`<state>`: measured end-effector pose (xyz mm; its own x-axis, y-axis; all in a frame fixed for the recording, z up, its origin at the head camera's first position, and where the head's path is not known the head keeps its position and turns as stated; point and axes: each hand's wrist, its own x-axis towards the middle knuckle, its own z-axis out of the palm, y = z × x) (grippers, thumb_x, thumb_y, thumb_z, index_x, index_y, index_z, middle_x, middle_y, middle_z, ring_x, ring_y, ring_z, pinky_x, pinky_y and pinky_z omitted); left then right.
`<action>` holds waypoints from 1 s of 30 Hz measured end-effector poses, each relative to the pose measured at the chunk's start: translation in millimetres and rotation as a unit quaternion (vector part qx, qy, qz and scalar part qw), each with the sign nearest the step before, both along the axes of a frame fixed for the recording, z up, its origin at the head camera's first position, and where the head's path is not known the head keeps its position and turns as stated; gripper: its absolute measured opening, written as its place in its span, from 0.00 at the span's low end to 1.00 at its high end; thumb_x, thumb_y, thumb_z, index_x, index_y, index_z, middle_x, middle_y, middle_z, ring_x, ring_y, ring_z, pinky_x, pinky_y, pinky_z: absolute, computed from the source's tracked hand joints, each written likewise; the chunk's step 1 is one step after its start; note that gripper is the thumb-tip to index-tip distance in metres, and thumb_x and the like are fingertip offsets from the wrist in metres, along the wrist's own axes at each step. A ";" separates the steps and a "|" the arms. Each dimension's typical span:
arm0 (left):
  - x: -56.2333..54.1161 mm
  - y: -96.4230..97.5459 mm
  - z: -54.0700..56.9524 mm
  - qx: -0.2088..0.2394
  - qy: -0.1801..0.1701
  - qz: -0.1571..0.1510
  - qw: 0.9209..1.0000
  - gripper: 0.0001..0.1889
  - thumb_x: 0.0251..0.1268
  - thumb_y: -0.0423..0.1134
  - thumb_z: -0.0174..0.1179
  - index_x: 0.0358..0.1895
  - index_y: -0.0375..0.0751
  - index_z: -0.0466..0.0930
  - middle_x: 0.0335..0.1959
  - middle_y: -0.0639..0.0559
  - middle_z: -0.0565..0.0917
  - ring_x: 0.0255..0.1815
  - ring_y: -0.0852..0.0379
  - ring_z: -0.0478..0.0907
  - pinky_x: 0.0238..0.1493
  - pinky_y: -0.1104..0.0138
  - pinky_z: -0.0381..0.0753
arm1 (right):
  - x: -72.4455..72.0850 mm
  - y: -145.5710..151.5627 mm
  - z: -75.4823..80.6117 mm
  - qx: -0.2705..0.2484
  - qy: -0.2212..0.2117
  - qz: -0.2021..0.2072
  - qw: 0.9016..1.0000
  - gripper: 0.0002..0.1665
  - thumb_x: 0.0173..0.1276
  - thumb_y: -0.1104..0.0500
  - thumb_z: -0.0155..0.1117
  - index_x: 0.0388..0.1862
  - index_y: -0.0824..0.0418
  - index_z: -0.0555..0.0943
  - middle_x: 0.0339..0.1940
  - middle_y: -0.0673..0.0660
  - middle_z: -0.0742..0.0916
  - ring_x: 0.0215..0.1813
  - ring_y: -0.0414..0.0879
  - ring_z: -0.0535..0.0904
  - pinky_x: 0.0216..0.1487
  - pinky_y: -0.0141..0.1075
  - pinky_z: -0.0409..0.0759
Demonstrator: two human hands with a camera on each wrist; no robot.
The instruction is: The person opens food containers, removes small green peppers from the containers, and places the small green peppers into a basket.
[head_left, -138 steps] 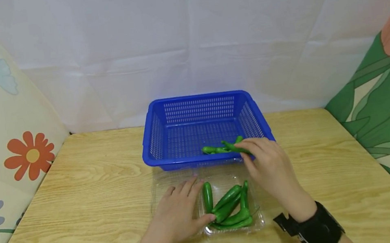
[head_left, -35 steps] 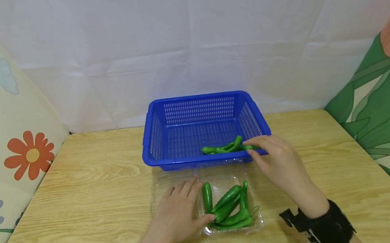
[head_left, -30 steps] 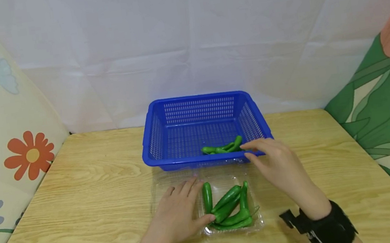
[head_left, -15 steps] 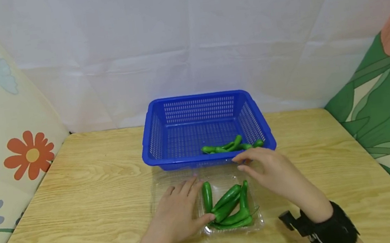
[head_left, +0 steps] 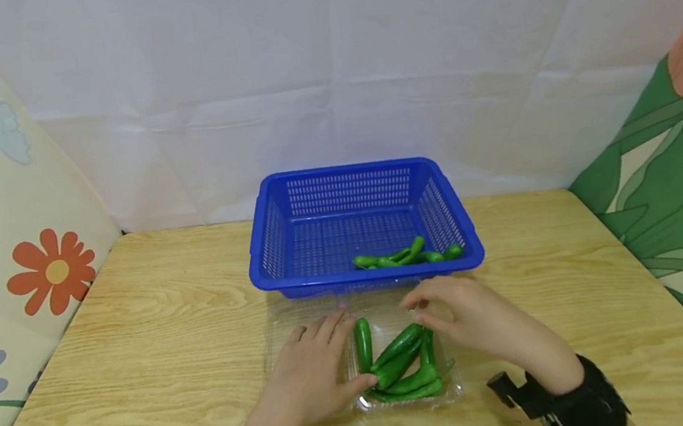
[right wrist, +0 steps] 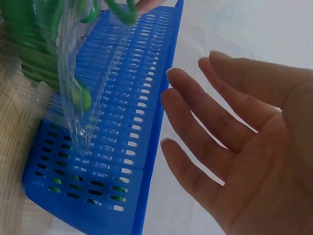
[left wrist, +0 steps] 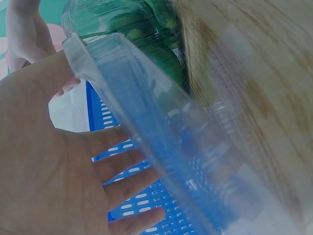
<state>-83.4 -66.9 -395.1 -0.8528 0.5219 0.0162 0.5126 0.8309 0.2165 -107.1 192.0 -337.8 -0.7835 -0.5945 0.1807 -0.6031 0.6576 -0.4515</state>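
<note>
A clear plastic clamshell box [head_left: 384, 317] lies with its lid folded out to the left; several long green peppers [head_left: 400, 363] are in its tray. My left hand [head_left: 310, 368] rests along the box's left side, fingers spread straight and thumb reaching over the tray's rim, as the left wrist view shows beside the clear wall [left wrist: 142, 127]. Just above the upper right end of the peppers is my right hand [head_left: 467, 311], holding nothing; its loosely bent fingers [right wrist: 183, 112] stand apart in the right wrist view. Behind the box, a blue plastic basket [head_left: 324, 280] holds more green peppers [head_left: 412, 254].
The basket stands at the back of the wooden table [head_left: 170, 336], against a white cloth backdrop [head_left: 205, 116]. Floral panels flank both sides. Black camera straps [head_left: 573, 395] circle the wrists.
My right hand set a green pepper in the basket's front right corner, released it, and came back down over the box. My left hand has stayed in place.
</note>
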 end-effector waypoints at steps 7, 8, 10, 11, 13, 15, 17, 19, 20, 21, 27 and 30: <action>0.1 -0.4 -0.8 0.002 -0.002 0.000 1.000 0.45 0.63 0.71 0.54 0.76 0.46 0.61 0.77 0.46 0.61 0.73 0.44 0.63 0.69 0.46 0.65 | 3.7 -3.5 2.4 0.023 -0.017 0.012 1.000 0.12 0.67 0.62 0.68 0.49 0.55 0.85 0.41 0.44 0.86 0.43 0.38 0.81 0.45 0.39 0.84; 0.0 -0.4 -0.8 0.002 -0.002 0.000 1.000 0.45 0.63 0.71 0.54 0.76 0.46 0.61 0.77 0.46 0.61 0.73 0.44 0.63 0.69 0.46 0.65 | 4.2 -3.8 2.7 0.025 -0.020 0.014 0.999 0.12 0.67 0.62 0.68 0.49 0.55 0.85 0.42 0.44 0.86 0.43 0.38 0.81 0.46 0.39 0.84; -0.3 -0.4 -1.0 0.001 -0.001 -0.001 1.000 0.45 0.63 0.71 0.54 0.76 0.46 0.61 0.76 0.46 0.61 0.72 0.44 0.64 0.69 0.46 0.66 | 4.9 -4.3 3.1 0.031 -0.027 0.018 0.999 0.12 0.66 0.62 0.69 0.49 0.54 0.85 0.42 0.44 0.87 0.43 0.39 0.81 0.46 0.40 0.84; -0.5 -0.3 -1.0 0.000 0.000 -0.001 1.000 0.45 0.63 0.71 0.54 0.76 0.46 0.61 0.76 0.46 0.61 0.72 0.44 0.64 0.69 0.46 0.66 | 5.1 -4.6 3.0 0.033 -0.031 0.022 0.999 0.13 0.66 0.62 0.70 0.48 0.54 0.85 0.42 0.45 0.87 0.43 0.40 0.82 0.46 0.40 0.85; -0.8 -0.3 -1.3 -0.001 0.002 -0.002 1.000 0.45 0.63 0.71 0.54 0.76 0.45 0.61 0.76 0.45 0.62 0.72 0.44 0.64 0.69 0.46 0.66 | 5.4 -5.1 2.8 0.038 -0.042 0.031 0.998 0.13 0.65 0.63 0.71 0.48 0.54 0.85 0.43 0.46 0.87 0.44 0.42 0.83 0.46 0.41 0.85; -0.8 -0.2 -1.3 0.000 0.004 -0.002 1.000 0.45 0.63 0.71 0.54 0.76 0.45 0.61 0.76 0.45 0.62 0.72 0.44 0.64 0.69 0.47 0.66 | 5.5 -5.5 2.1 0.046 -0.052 0.038 0.997 0.13 0.63 0.62 0.72 0.48 0.55 0.86 0.42 0.47 0.88 0.44 0.43 0.83 0.46 0.42 0.85; -0.8 -0.2 -1.3 0.000 0.004 -0.002 1.000 0.45 0.63 0.71 0.54 0.76 0.45 0.61 0.76 0.45 0.62 0.72 0.44 0.64 0.69 0.47 0.66 | 5.5 -5.8 0.9 0.053 -0.064 0.047 0.995 0.13 0.63 0.62 0.73 0.47 0.55 0.86 0.42 0.47 0.88 0.45 0.44 0.84 0.46 0.41 0.85; -0.6 -0.2 -1.2 0.001 0.005 -0.002 1.000 0.45 0.63 0.70 0.54 0.75 0.45 0.62 0.76 0.45 0.62 0.72 0.44 0.64 0.69 0.47 0.66 | 5.6 -6.1 -0.3 0.059 -0.074 0.052 0.994 0.12 0.63 0.61 0.73 0.46 0.54 0.86 0.42 0.46 0.88 0.45 0.44 0.84 0.46 0.40 0.85; -0.5 -0.1 -1.1 0.001 0.005 -0.002 1.000 0.44 0.63 0.70 0.54 0.75 0.45 0.62 0.76 0.45 0.62 0.72 0.44 0.64 0.69 0.47 0.66 | 5.6 -6.1 -1.0 0.060 -0.078 0.055 0.994 0.12 0.62 0.62 0.73 0.45 0.54 0.86 0.42 0.46 0.88 0.45 0.45 0.84 0.46 0.40 0.84; -0.4 -0.1 -1.0 0.002 0.005 -0.002 1.000 0.44 0.63 0.70 0.54 0.75 0.45 0.62 0.76 0.46 0.62 0.72 0.44 0.64 0.69 0.47 0.66 | 5.6 -6.3 -1.7 0.061 -0.080 0.058 0.993 0.12 0.62 0.62 0.73 0.45 0.54 0.86 0.42 0.46 0.88 0.45 0.45 0.84 0.45 0.39 0.84; 0.6 0.0 -0.6 0.002 0.009 -0.001 1.000 0.44 0.63 0.70 0.54 0.75 0.45 0.62 0.76 0.46 0.63 0.72 0.44 0.64 0.69 0.47 0.66 | 5.4 -7.7 -5.4 0.060 -0.088 0.069 0.992 0.12 0.60 0.63 0.74 0.43 0.54 0.86 0.40 0.46 0.87 0.44 0.44 0.84 0.45 0.38 0.84; 0.5 0.0 -0.7 0.002 0.008 -0.001 1.000 0.44 0.63 0.70 0.54 0.75 0.45 0.62 0.76 0.46 0.63 0.72 0.44 0.64 0.69 0.47 0.66 | 6.0 -8.4 -7.7 0.068 -0.083 0.075 0.991 0.11 0.59 0.62 0.76 0.40 0.53 0.87 0.38 0.44 0.87 0.42 0.42 0.84 0.43 0.37 0.84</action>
